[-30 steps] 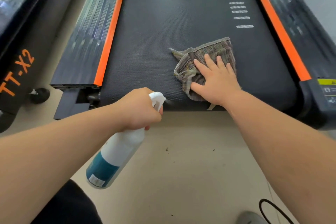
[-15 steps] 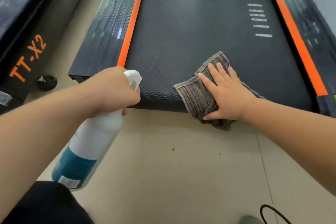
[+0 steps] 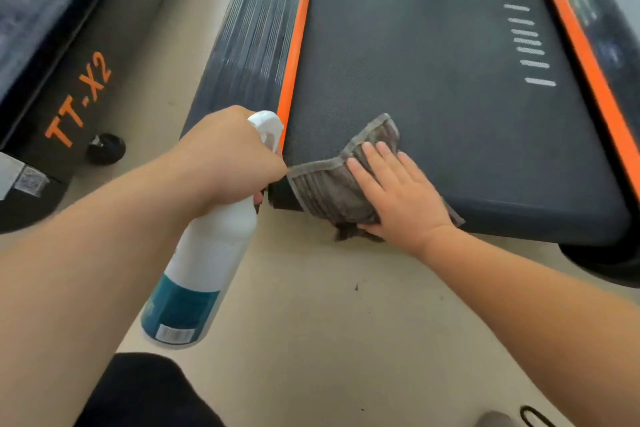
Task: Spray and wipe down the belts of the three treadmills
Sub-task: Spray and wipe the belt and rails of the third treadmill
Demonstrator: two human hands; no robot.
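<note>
on belt (image 3: 433, 87), right hand (image 3: 401, 198) presses cloth (image 3: 325, 187).

The right hand (image 3: 398, 198) has slid the cloth (image 3: 323, 187) leftward along the rear end of the belt (image 3: 433, 80) — from right of centre a second ago to the left rear corner now. The cloth, earlier lying wholly on the belt, now drapes over the rear edge toward the floor (image 3: 346, 322). Its left hem sits just beside the left hand (image 3: 228, 152), where before they were apart. The spray bottle (image 3: 207, 253) nozzle now stands at the orange strip's (image 3: 294, 62) near end — no longer over the belt.
</note>
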